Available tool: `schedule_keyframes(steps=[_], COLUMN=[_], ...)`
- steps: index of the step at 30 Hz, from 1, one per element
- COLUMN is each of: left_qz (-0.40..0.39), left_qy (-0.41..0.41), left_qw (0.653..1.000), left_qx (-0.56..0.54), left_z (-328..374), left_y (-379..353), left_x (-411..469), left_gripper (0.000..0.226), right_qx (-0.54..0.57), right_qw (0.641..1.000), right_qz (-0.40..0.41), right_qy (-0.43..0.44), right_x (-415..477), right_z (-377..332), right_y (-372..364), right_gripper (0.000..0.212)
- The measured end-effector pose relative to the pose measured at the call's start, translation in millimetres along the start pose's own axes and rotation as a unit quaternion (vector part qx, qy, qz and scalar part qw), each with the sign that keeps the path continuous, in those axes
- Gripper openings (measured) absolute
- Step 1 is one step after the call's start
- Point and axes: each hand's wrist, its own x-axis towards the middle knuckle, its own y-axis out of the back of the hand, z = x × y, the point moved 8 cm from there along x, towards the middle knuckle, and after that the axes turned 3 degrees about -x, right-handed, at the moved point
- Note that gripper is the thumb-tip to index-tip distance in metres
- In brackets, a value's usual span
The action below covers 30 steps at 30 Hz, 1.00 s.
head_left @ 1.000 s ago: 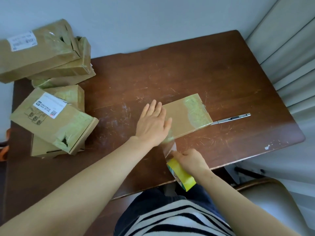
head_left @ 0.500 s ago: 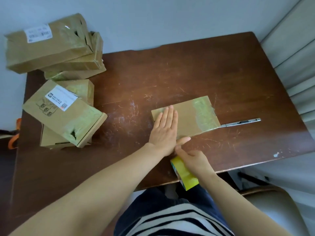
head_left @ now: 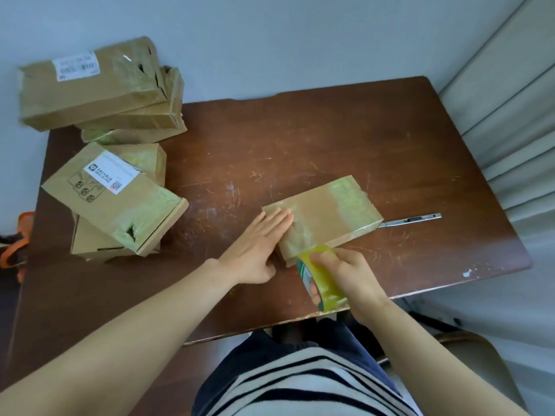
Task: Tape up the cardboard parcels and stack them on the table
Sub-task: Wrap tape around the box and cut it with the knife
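A flat cardboard parcel (head_left: pixel 327 211) lies on the dark wooden table (head_left: pixel 330 139), with greenish tape across its far end. My left hand (head_left: pixel 258 244) lies flat with straight fingers on the parcel's near-left corner and edge. My right hand (head_left: pixel 345 271) grips a yellow roll of clear tape (head_left: pixel 318 277) pressed against the parcel's near end. A strip of clear tape runs from the roll over the near part of the parcel's top.
Taped parcels are piled at the table's left: a back stack (head_left: pixel 99 85) and a front stack (head_left: pixel 117 199) with a labelled box tilted on top. A metal box cutter (head_left: pixel 411 220) lies just right of the parcel. A chair (head_left: pixel 468 355) stands at lower right.
My right hand has brought the tape roll up from the table's edge to the parcel's near end. My left hand has slid to the parcel's left corner. The camera has moved back a little.
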Motion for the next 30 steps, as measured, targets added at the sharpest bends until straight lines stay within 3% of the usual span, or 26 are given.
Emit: schedule_keyframes(steps=[2, 6, 10, 15, 22, 25, 27, 30], left_qz=[0.05, 0.187, 0.148, 0.195, 0.16, 0.184, 0.143, 0.045], left_qy=[0.022, 0.071, 0.139, 0.149, 0.116, 0.002, -0.074, -0.048], left_qw=[0.999, 0.972, 0.94, 0.937, 0.955, 0.982, 0.986, 0.998], left_qx=[-0.003, -0.125, -0.273, -0.248, -0.223, -0.039, 0.046, 0.019], left_z=[3, 0, -5, -24, -25, -9, 2, -5], left_y=[4, 37, 38, 50, 56, 79, 75, 62], left_x=[-1, -14, -24, -25, -22, -20, -16, -10], left_gripper=[0.096, 0.073, 0.079, 0.074, 0.078, 0.085, 0.085, 0.084], right_qx=[0.003, 0.0, 0.004, -0.063, -0.081, -0.077, -0.07, -0.064], right_qw=[0.999, 0.994, 0.989, 0.989, 0.993, 0.994, 0.994, 0.993], right_qz=[-0.018, -0.063, -0.101, -0.073, -0.057, -0.066, -0.071, -0.085], right_qy=[0.032, 0.09, 0.104, 0.114, 0.068, 0.049, 0.042, 0.051], right_x=[-7, -19, -18, -11, 9, 21, 25, 29], right_z=[-23, -68, -87, -74, -46, -49, -50, -52], right_y=[-5, -19, -35, -33, -32, -35, -36, -39], right_gripper=[0.024, 0.023, 0.027, 0.032, 0.026, 0.024, 0.024, 0.025])
